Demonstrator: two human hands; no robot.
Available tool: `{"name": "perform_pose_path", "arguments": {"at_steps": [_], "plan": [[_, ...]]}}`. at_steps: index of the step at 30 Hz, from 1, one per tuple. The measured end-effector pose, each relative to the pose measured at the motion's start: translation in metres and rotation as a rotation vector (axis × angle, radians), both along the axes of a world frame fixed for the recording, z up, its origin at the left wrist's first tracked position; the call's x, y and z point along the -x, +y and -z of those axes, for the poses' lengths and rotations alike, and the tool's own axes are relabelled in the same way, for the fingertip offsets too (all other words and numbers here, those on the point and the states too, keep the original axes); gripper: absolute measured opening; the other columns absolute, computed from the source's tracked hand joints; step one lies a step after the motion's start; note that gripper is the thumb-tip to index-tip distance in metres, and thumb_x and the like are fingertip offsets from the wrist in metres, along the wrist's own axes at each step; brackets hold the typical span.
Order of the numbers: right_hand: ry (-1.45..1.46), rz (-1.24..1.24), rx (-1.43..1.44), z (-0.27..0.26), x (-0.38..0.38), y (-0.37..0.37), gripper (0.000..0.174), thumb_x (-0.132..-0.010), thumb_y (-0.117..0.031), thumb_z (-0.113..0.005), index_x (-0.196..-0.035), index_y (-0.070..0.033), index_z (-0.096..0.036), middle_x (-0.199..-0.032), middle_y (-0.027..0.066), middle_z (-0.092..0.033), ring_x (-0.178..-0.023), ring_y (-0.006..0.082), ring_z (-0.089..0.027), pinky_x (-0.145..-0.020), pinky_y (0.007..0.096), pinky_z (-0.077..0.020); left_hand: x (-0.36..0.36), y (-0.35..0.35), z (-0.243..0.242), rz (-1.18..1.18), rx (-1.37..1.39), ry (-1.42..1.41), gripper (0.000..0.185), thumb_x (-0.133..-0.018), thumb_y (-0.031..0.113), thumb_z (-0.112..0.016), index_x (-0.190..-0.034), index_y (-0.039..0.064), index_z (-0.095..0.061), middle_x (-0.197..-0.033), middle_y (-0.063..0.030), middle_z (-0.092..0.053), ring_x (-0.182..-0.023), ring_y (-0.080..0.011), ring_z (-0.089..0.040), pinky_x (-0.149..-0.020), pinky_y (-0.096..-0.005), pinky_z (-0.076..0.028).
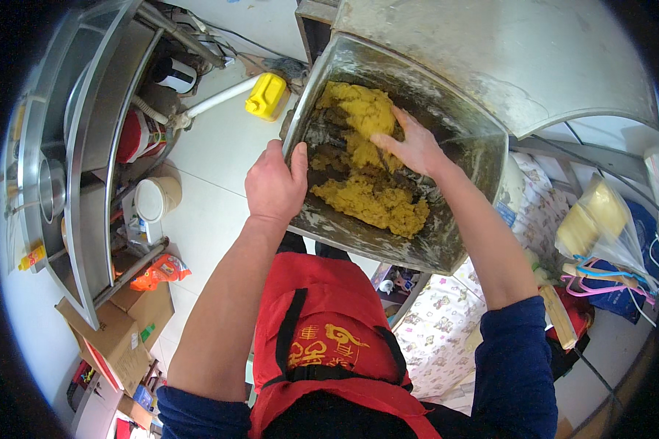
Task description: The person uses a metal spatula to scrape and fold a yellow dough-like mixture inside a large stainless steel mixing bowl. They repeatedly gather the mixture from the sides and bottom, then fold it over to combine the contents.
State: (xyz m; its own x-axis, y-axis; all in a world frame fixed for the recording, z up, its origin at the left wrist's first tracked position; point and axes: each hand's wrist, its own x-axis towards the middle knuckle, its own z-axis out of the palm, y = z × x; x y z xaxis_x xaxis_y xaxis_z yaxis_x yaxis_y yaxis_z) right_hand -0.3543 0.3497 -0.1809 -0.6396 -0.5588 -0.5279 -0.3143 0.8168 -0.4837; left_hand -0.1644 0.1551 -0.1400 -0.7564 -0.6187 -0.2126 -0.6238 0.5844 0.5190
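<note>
In front of me is a deep metal tub (357, 249), its inner walls smeared with pale flour and dough residue. Crumbly yellow dough (370, 200) lies inside, one mass at the far left and another towards the near wall, with thinner pieces between. My left hand (277, 181) grips the tub's left rim, thumb on the inner side. Reaching in from the right, my right hand (417, 145) has its thumb and forefinger on the edge of the far dough mass; its other fingers are mostly hidden.
Behind the tub stands a raised metal cover (489, 49). A yellow jug (267, 96) and a lidded pale bucket (157, 198) stand on the left floor, near a steel rack (88, 126). Cardboard boxes (115, 343) sit lower left. Clothes hangers (609, 277) and a plastic bag (598, 214) are at right.
</note>
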Motion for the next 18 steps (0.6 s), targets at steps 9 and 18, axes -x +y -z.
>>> {"name": "perform_pose_path", "arguments": {"at_steps": [9,18], "plan": [[-0.054,-0.341,-0.424,-0.035,-0.04,0.09,0.129,-0.06,-0.071,-0.076,-0.156,-0.011,-0.017,-0.155,0.0308,-0.024,-0.143,0.045,-0.026,-0.118,0.048,-0.0254,-0.001,0.0,0.001,-0.006,0.002,-0.004,0.042,-0.098,0.041,-0.052,-0.094,0.0,-0.055,-0.084,-0.0243,-0.065,-0.078,-0.0451,-0.063,-0.071,-0.0526,-0.051],[0.03,-0.038,-0.018,-0.019,-0.096,0.027,0.119,-0.06,-0.07,-0.077,-0.152,-0.011,-0.031,-0.149,0.0253,-0.039,-0.139,0.0435,-0.034,-0.116,0.0503,-0.026,-0.001,0.0,0.003,0.009,-0.01,-0.001,0.043,-0.098,0.041,-0.051,-0.093,-0.001,-0.055,-0.084,-0.0252,-0.065,-0.079,-0.0452,-0.063,-0.071,-0.0527,-0.05]]}}
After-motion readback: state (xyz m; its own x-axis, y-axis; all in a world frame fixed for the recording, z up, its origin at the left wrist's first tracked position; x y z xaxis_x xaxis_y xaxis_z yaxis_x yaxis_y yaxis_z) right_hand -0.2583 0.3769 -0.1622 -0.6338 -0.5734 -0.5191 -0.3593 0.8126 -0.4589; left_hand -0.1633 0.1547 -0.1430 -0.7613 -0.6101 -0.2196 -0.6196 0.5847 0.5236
